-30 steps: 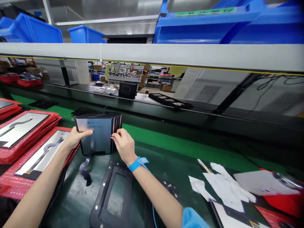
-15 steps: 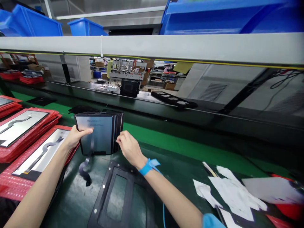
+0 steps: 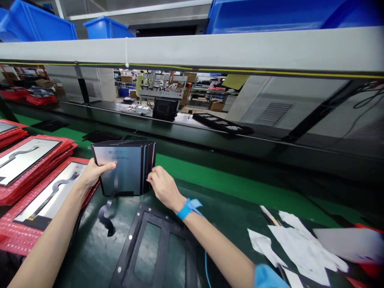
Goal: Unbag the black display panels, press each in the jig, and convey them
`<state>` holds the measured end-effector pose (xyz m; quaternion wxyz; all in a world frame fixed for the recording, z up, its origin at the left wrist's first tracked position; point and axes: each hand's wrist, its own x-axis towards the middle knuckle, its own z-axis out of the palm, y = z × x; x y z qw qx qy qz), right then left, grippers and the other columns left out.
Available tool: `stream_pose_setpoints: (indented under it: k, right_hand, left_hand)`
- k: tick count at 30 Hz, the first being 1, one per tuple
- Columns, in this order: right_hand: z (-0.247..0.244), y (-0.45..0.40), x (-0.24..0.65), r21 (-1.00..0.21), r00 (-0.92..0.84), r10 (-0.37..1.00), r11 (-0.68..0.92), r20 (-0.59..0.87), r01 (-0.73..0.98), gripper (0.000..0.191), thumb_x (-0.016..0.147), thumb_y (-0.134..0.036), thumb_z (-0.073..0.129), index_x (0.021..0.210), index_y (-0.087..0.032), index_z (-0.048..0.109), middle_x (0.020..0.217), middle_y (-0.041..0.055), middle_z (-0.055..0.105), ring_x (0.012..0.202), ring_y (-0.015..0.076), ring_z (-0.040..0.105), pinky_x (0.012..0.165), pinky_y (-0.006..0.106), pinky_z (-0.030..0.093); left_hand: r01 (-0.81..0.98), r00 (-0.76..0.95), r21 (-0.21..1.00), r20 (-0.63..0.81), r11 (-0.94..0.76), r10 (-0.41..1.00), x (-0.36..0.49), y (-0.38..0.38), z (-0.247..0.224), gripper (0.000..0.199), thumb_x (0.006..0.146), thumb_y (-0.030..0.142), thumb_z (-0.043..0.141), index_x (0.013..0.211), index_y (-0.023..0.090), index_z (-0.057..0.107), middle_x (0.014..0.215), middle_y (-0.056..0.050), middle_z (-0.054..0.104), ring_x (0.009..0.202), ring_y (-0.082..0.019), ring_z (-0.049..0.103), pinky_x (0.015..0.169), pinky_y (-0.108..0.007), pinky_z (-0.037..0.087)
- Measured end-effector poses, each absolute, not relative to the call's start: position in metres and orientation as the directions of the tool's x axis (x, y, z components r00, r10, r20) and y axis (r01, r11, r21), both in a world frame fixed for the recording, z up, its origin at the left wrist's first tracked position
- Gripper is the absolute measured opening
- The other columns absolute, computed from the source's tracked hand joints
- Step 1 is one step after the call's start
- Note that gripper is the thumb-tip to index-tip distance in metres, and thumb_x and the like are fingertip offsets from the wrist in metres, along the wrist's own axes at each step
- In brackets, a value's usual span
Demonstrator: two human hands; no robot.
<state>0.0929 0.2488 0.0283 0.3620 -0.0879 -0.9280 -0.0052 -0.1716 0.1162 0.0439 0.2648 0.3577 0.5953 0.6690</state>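
Observation:
My left hand [image 3: 94,173] grips the left side of a stack of display panels [image 3: 127,170], its thumb lying across the front panel's silvery back. The panels stand upright on the bench, slightly fanned at their right edges. From the front one a dark flex cable [image 3: 105,216] hangs down and curls onto the bench top. At the stack's right edge is my right hand [image 3: 162,186], its fingers closed in a pinch against the panel edges; the fingertips are partly hidden. A blue strap [image 3: 189,209] circles that wrist. Just below lies a black frame fixture [image 3: 135,244] with rectangular openings.
On the left, more panels with flex cables lie on red bubble-wrap bags [image 3: 67,148]. White gloves [image 3: 300,244] and a brush-like stick [image 3: 268,215] lie at right. Overhead runs a pale shelf beam [image 3: 210,50] bearing blue bins [image 3: 39,26]. A dark ledge [image 3: 192,138] borders the bench behind.
The view has tilted and shifted slightly. Both hands keep nearly the same places at the panel stack, with no clear change in grip.

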Motion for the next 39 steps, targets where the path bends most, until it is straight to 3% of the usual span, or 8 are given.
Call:
stream_pose_setpoints:
  k: [4, 11, 19, 25, 32, 39]
  right_hand:
    - [0.033, 0.25, 0.106, -0.058, -0.726, 0.15, 0.987, 0.671, 0.15, 0.018, 0.102, -0.021, 0.04, 0.091, -0.02, 0.054, 0.092, 0.0076, 0.054, 0.078, 0.0192, 0.054, 0.069, 0.032, 0.049]
    - [0.039, 0.272, 0.081, -0.021, -0.689, 0.147, 0.982, 0.71, 0.189, 0.017, 0.102, -0.023, 0.043, 0.104, -0.018, 0.058, 0.099, 0.0094, 0.056, 0.088, 0.0209, 0.056, 0.076, 0.032, 0.048]
    - [0.031, 0.27, 0.09, 0.033, -0.709, 0.08, 0.989, 0.701, 0.144, 0.021, 0.103, -0.019, 0.039, 0.092, -0.018, 0.057, 0.09, 0.0082, 0.056, 0.079, 0.0202, 0.052, 0.069, 0.032, 0.046]
    - [0.034, 0.271, 0.108, 0.033, -0.699, 0.058, 0.993, 0.713, 0.116, 0.02, 0.103, -0.02, 0.039, 0.093, -0.017, 0.056, 0.089, 0.0072, 0.055, 0.077, 0.0183, 0.054, 0.066, 0.03, 0.047]
    - [0.032, 0.289, 0.084, 0.08, -0.67, 0.017, 0.99, 0.742, 0.115, 0.017, 0.102, -0.018, 0.043, 0.106, -0.017, 0.059, 0.1, 0.0103, 0.06, 0.092, 0.0194, 0.059, 0.073, 0.03, 0.048]
    - [0.033, 0.283, 0.088, 0.076, -0.702, 0.02, 0.992, 0.712, 0.105, 0.027, 0.102, -0.013, 0.035, 0.095, -0.017, 0.06, 0.089, 0.0093, 0.059, 0.081, 0.0207, 0.054, 0.07, 0.033, 0.046]
  left_hand:
    - [0.072, -0.608, 0.986, 0.164, -0.152, 0.777, -0.17, 0.116, 0.044, 0.045, 0.046, 0.037, 0.093, 0.083, 0.016, 0.078, 0.091, -0.011, 0.078, 0.087, -0.03, 0.073, 0.087, -0.04, 0.058]
    - [0.076, -0.603, 0.984, 0.173, -0.16, 0.779, -0.173, 0.117, 0.043, 0.043, 0.047, 0.034, 0.093, 0.083, 0.016, 0.078, 0.087, -0.011, 0.078, 0.083, -0.029, 0.073, 0.083, -0.04, 0.059]
    - [0.082, -0.601, 0.98, 0.192, -0.179, 0.776, -0.175, 0.118, 0.04, 0.038, 0.051, 0.03, 0.092, 0.084, 0.016, 0.078, 0.087, -0.009, 0.078, 0.081, -0.024, 0.073, 0.081, -0.032, 0.059]
    - [0.081, -0.605, 0.98, 0.191, -0.179, 0.773, -0.175, 0.118, 0.038, 0.04, 0.051, 0.031, 0.092, 0.085, 0.015, 0.078, 0.089, -0.011, 0.078, 0.082, -0.025, 0.073, 0.081, -0.034, 0.059]
    - [0.081, -0.604, 0.979, 0.198, -0.188, 0.772, -0.178, 0.121, 0.038, 0.041, 0.049, 0.03, 0.093, 0.085, 0.015, 0.078, 0.088, -0.01, 0.078, 0.082, -0.025, 0.073, 0.084, -0.035, 0.059]
    - [0.086, -0.615, 0.98, 0.195, -0.181, 0.764, -0.177, 0.121, 0.038, 0.042, 0.049, 0.031, 0.093, 0.085, 0.014, 0.078, 0.09, -0.011, 0.078, 0.086, -0.027, 0.073, 0.091, -0.039, 0.057]
